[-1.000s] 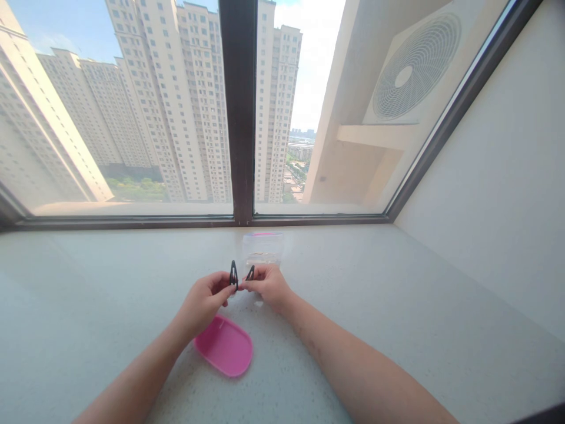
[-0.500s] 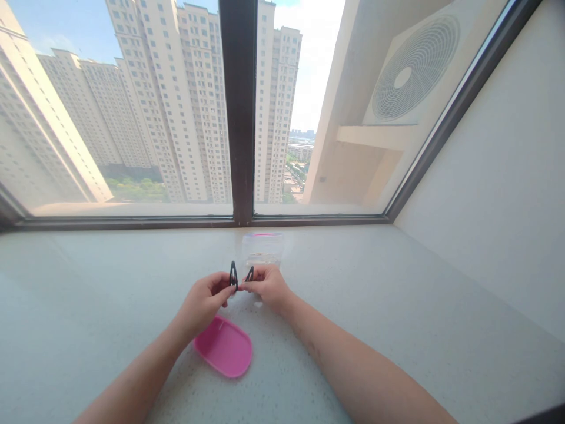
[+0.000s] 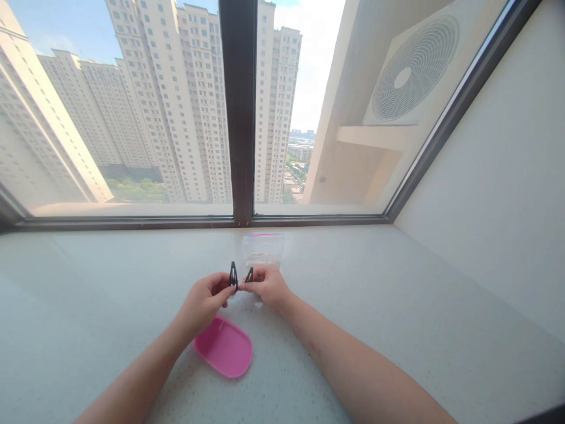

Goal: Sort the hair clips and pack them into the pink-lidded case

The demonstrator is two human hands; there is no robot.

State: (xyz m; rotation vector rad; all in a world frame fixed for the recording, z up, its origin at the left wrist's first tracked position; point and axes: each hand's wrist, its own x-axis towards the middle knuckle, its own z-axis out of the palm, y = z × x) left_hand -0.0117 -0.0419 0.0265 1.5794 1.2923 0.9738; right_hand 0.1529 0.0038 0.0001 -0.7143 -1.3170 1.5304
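Note:
Between the thumb and fingers of my left hand (image 3: 206, 299) is a black hair clip (image 3: 233, 274), held upright. My right hand (image 3: 268, 287) pinches a second black hair clip (image 3: 249, 275), which leans a little to the right. The fingertips of both hands nearly meet over the pale counter. A pink tray (image 3: 225, 348) lies just below my left hand, its upper left edge partly covered by that hand and wrist. Behind my right hand lies a clear zip bag (image 3: 263, 246) with a pink strip at its top; its lower part is hidden.
The speckled pale counter (image 3: 397, 330) runs up to a dark window frame (image 3: 318, 221). A white wall (image 3: 498, 194) rises on the right. Tall buildings and an air conditioner's fan unit (image 3: 402, 78) stand outside the glass.

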